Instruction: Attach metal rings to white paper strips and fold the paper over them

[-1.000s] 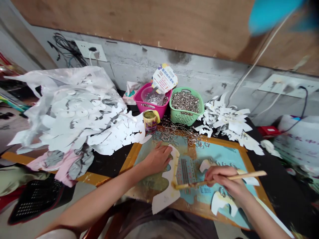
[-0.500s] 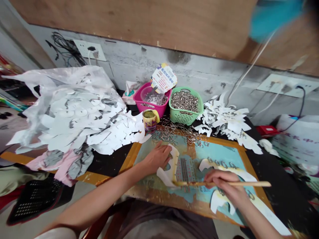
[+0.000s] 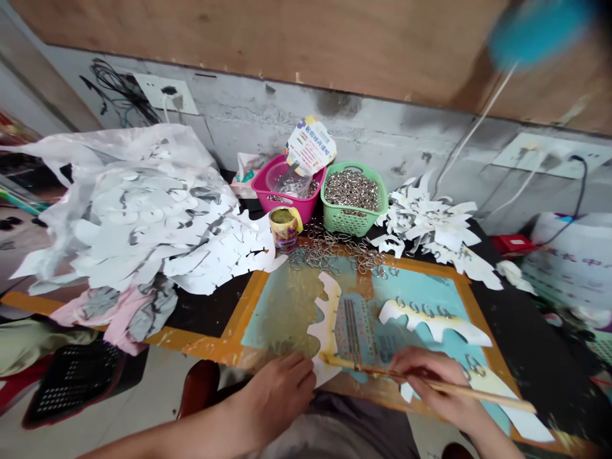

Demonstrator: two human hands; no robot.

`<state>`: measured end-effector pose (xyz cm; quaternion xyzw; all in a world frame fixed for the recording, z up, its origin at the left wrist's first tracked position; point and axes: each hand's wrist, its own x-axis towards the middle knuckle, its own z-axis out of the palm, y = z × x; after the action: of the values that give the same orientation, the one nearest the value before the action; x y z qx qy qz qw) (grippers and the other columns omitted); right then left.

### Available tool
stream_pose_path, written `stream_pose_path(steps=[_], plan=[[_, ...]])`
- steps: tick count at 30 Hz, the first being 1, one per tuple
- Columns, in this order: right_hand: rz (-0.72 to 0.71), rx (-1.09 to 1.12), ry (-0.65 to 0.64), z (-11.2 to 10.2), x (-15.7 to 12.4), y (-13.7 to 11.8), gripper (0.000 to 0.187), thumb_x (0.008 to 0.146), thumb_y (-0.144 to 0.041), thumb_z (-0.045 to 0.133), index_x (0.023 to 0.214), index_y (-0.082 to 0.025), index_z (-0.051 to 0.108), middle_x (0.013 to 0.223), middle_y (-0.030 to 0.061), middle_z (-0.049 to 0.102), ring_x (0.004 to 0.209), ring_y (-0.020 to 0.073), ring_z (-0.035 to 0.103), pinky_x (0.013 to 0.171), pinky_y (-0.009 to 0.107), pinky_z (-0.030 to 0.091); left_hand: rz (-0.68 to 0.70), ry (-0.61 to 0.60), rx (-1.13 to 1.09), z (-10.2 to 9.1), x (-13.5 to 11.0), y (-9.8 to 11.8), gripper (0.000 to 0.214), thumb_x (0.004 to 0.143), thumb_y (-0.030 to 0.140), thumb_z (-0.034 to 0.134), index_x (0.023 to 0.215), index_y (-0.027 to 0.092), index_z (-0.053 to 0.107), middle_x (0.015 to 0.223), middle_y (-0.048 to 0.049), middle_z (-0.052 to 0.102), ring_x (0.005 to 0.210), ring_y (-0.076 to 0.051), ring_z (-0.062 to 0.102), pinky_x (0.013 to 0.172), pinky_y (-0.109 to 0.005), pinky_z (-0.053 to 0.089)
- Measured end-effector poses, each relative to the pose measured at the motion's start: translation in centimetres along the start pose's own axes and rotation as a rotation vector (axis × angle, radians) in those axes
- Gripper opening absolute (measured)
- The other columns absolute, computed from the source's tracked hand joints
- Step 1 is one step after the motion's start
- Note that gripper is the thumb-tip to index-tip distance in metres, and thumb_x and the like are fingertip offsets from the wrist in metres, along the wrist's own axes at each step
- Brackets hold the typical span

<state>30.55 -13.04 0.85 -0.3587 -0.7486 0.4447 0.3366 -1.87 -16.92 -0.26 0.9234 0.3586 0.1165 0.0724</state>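
Scalloped cutout (image 3: pixel 329 319) lies near front edge of table (image 3: pixel 210 313), left hand (image 3: pixel 283 392) (grip unclear) likely steadying it; right hand (image 3: pixel 433 366) pinches brush (image 3: pixel 492 398) mid-handle, presumably for control.

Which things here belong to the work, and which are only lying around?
Seemingly part of it: brush in right hand, scalloped white piece near left hand, ringed white pieces, jar, loose rings.

Apparently lying about: pink-and-grey cloth, coiled cables, red box.

The bare left hand (image 3: pixel 287 390) is bent, back upward. The bare right hand (image 3: pixel 433 379) curls in a closed grip.
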Motion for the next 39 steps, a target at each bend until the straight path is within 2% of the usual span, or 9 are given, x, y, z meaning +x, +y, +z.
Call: stream_pose_path(steps=[6,13,17,21,24,28,34,37,39], plan=[[-0.082,-0.044,0.009,1.3,-2.1,-1.2,0.019,0.085,-0.007,0.06,0.085,-0.023,0.07,0.088,0.0062,0.075,0.079,0.0181,0.074,0.072,0.024,0.059,-0.018,0.121,-0.003,2.1,-1.1,-0.1,0.015,0.091,0.008,0.049,0.09,0.019,0.059,0.082,-0.0058,0.064,0.078,-0.019,0.063,0.073,-0.03,0.055],[-0.113,0.006,-0.16,0.4,-5.0,-0.1,0.027,0.089,-0.016,0.061,0.107,-0.029,0.077,0.106,0.0108,0.076,0.099,0.0272,0.072,0.088,0.039,0.059,-0.049,0.194,-0.001,2.1,-1.1,0.1,0.019,0.09,0.006,0.047,0.087,0.019,0.061,0.081,-0.0061,0.064,0.077,-0.019,0.065,0.072,-0.03,0.058],[0.06,0.002,0.136,1.8,-5.8,0.3,0.025,0.088,-0.02,0.067,0.108,-0.03,0.077,0.101,0.0084,0.078,0.089,0.0261,0.076,0.077,0.032,0.064,-0.045,0.21,0.011,2.6,-1.4,0.1,0.019,0.089,0.006,0.048,0.087,0.019,0.061,0.081,-0.0069,0.064,0.08,-0.02,0.066,0.073,-0.031,0.06],[0.335,0.26,0.338,5.1,-6.6,0.5,0.018,0.09,-0.035,0.066,0.1,-0.027,0.078,0.09,0.0077,0.079,0.073,0.0268,0.077,0.065,0.032,0.066,-0.028,0.24,0.028,2.8,-1.6,0.4,0.02,0.09,0.006,0.047,0.088,0.018,0.062,0.084,-0.0082,0.065,0.083,-0.021,0.066,0.074,-0.032,0.061],[0.477,0.351,0.489,7.6,-7.2,0.5,0.029,0.089,-0.047,0.065,0.086,-0.021,0.078,0.076,0.0087,0.078,0.067,0.0274,0.076,0.061,0.034,0.067,-0.018,0.266,0.042,2.9,-1.7,0.5,0.02,0.092,0.007,0.046,0.091,0.017,0.063,0.087,-0.0093,0.066,0.085,-0.021,0.066,0.076,-0.033,0.061],[0.639,0.44,0.833,9.9,-7.6,0.4,0.041,0.081,-0.054,0.072,0.076,-0.014,0.076,0.062,0.0099,0.074,0.052,0.0245,0.07,0.05,0.032,0.062,0.002,0.299,0.044,3.5,-2.0,0.3,0.018,0.093,0.007,0.047,0.094,0.015,0.063,0.088,-0.0097,0.066,0.088,-0.021,0.067,0.079,-0.033,0.061],[0.727,0.547,1.039,7.7,-8.2,1.1,0.048,0.066,-0.06,0.081,0.068,-0.012,0.076,0.061,0.0127,0.073,0.048,0.0236,0.067,0.045,0.032,0.057,0.028,0.323,0.066,3.9,-2.2,0.2,0.017,0.093,0.005,0.048,0.095,0.013,0.063,0.092,-0.0104,0.066,0.091,-0.021,0.066,0.081,-0.033,0.061],[0.56,0.523,1.169,5.8,-8.5,1.1,0.041,0.065,-0.054,0.084,0.066,-0.015,0.074,0.057,0.0083,0.07,0.046,0.0194,0.064,0.045,0.03,0.055,0.03,0.334,0.077,3.9,-2.2,0.2,0.017,0.093,0.005,0.048,0.095,0.013,0.063,0.093,-0.0104,0.066,0.091,-0.02,0.066,0.081,-0.033,0.061],[0.444,0.505,1.145,5.1,-8.5,0.9,0.037,0.07,-0.051,0.082,0.067,-0.016,0.074,0.057,0.0065,0.069,0.046,0.017,0.062,0.048,0.028,0.056,0.03,0.335,0.081,3.9,-2.2,0.2,0.017,0.093,0.006,0.048,0.095,0.013,0.062,0.094,-0.0106,0.066,0.091,-0.02,0.066,0.081,-0.033,0.061]])
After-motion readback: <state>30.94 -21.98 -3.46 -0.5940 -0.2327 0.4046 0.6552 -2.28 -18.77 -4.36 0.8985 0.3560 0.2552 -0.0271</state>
